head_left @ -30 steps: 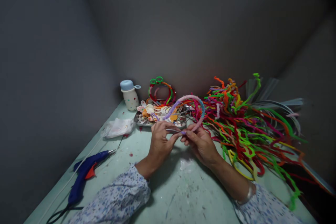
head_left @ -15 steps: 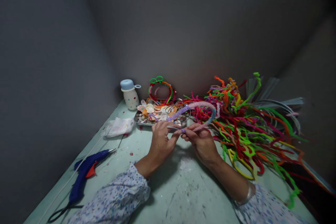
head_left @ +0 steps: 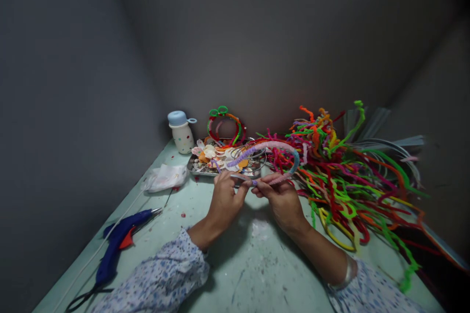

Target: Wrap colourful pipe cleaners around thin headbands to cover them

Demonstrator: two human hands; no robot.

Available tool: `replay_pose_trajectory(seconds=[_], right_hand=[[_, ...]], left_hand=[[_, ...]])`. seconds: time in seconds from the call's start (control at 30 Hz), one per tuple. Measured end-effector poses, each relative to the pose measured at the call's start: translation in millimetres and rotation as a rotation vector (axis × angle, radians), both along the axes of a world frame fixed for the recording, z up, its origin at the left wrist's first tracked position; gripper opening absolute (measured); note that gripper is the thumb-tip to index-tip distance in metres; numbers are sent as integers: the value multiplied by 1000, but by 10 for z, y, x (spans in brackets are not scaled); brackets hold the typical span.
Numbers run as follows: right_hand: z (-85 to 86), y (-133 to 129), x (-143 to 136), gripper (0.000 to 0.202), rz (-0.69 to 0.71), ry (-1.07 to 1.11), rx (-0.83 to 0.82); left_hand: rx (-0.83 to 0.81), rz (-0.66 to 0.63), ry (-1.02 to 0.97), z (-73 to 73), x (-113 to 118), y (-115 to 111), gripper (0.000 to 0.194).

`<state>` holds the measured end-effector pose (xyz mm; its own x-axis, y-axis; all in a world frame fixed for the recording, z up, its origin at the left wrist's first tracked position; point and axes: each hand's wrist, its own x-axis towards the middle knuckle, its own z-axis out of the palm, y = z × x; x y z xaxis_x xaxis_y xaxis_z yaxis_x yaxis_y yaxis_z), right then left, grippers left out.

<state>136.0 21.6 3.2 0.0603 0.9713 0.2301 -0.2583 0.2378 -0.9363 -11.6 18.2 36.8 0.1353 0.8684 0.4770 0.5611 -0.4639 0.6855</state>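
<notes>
Both hands meet above the middle of the table at one end of a headband (head_left: 273,145), wound with fuzzy pipe cleaner in purple, pink and blue. My right hand (head_left: 282,200) pinches the wrapped band where a purple winding sits by the fingertips. Close on its left, my left hand (head_left: 227,198) is closed on the band's bare end, thumb and forefinger pressed together. A loose purple pipe cleaner tail (head_left: 216,165) sticks up above the left fingers. The headband's arch curves up and away, over the metal tray (head_left: 201,173).
Shell-like and flower-like pieces fill the tray, with colourful wrapped hoops (head_left: 225,116) behind it. A blue glue gun (head_left: 119,242), a plastic packet (head_left: 167,177) and a dotted bottle (head_left: 182,137) stand or lie left. A large heap of pipe cleaners (head_left: 341,176) covers the right side.
The headband has tilted slightly and its arch has shifted a little left and down. Both hands keep hold of it in nearly the same place.
</notes>
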Motion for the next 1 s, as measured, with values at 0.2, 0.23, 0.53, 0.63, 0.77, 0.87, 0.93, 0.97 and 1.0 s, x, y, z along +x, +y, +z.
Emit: replay_pose_trajectory(seconds=[0.2, 0.23, 0.53, 0.63, 0.77, 0.87, 0.93, 0.97, 1.0], right_hand=[[29, -12, 0, 19, -30, -29, -11], [35, -13, 0, 19, -42, -34, -19], [70, -52, -15, 21, -74, -58, -20], [92, -80, -27, 22, -92, -81, -19], [90, -71, -33, 21, -102, -86, -17], [83, -50, -31, 21, -112, -87, -25], [88, -46, -31, 22, -114, -84, -25], [92, -48, -33, 22, -116, -83, -25], [98, -51, -36, 22, -119, -84, -23]], left_hand=[[-54, -21, -65, 4, 5, 0, 14], [-54, -16, -69, 9, 7, -4, 15], [-95, 5, -82, 30, 25, -13, 18], [-108, 18, -88, 17, 20, -10, 18], [-129, -3, -89, 30, 20, -12, 20], [-134, 18, -72, 47, 28, -15, 20], [-143, 30, -68, 51, 31, -14, 21], [-150, 29, -71, 49, 31, -13, 21], [-158, 28, -78, 46, 29, -11, 21]])
